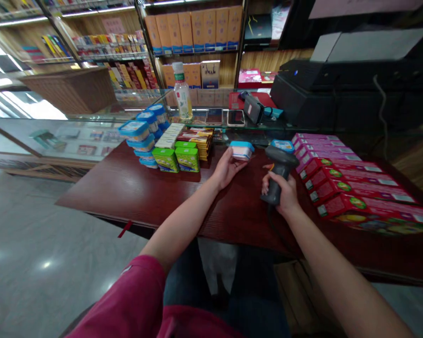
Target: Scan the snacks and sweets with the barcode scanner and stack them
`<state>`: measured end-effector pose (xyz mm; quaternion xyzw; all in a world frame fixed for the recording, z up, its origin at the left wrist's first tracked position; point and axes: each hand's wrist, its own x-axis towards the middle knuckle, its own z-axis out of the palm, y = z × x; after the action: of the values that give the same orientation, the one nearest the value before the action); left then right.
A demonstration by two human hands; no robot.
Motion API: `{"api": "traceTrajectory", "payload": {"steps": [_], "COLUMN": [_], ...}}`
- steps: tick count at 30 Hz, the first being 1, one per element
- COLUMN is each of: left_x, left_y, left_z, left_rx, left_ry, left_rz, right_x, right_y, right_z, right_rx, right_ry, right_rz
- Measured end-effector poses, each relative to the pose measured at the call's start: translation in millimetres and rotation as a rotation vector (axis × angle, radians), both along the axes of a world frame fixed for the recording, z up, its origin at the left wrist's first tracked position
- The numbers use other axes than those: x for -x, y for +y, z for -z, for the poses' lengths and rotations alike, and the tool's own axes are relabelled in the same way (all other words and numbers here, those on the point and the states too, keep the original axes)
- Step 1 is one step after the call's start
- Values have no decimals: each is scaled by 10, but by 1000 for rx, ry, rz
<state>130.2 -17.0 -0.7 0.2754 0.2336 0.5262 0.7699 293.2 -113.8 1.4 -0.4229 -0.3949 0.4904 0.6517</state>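
My left hand [229, 170] grips a small plastic tub [241, 150] with a blue lid and a pale, printed side, tilted above the dark red table. In my right hand [284, 190] is a dark grey barcode scanner [280, 164], my fingers wrapped round its handle. The scanner's head points left, towards the tub, with a gap between them. A cable runs down from the handle. Just behind the scanner sits another blue-lidded tub [282, 145], partly hidden by it.
Stacked blue-lidded tubs [137, 130], green packs [165, 160] and brown-yellow packets [201, 138] stand at left. Several red boxes [359, 206] and pink boxes [320, 141] line the right. Behind, a glass counter bears a bottle [182, 94] and two phones [236, 118].
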Motion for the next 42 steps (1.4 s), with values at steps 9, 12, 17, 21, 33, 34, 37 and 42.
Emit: {"api": "traceTrajectory", "payload": {"steps": [9,12,17,21,33,34,37,42], "left_x": [1200,1854,2730,3027,3026,2970,2615,1468], "left_y": [-938,-1098,-1170,-1091,-931,-954,-1017,-885], "left_z": [66,149,173,141,134,107,-5,-97], "left_rx": [-356,-433,-390,-348,-481,-556,-768,-1087], "left_ry": [435,680,1247,1575,1675,1698,1707,1504], "left_rz": [-80,-306,-685,-845,-871,-916,-1001,-565], "right_x": [52,153,450,681,500,446,258,-61], "right_y": [-31,-22,33,67,123,133,173,257], "right_z": [-11,-1,-7,-27,7,6,2,50], "right_rx": [-5,-5,5,4,25,26,23,-27], "right_ry": [-53,-70,-65,-68,-31,-38,-71,-112], "right_rz": [42,12,-56,-106,-68,-57,-7,187]}}
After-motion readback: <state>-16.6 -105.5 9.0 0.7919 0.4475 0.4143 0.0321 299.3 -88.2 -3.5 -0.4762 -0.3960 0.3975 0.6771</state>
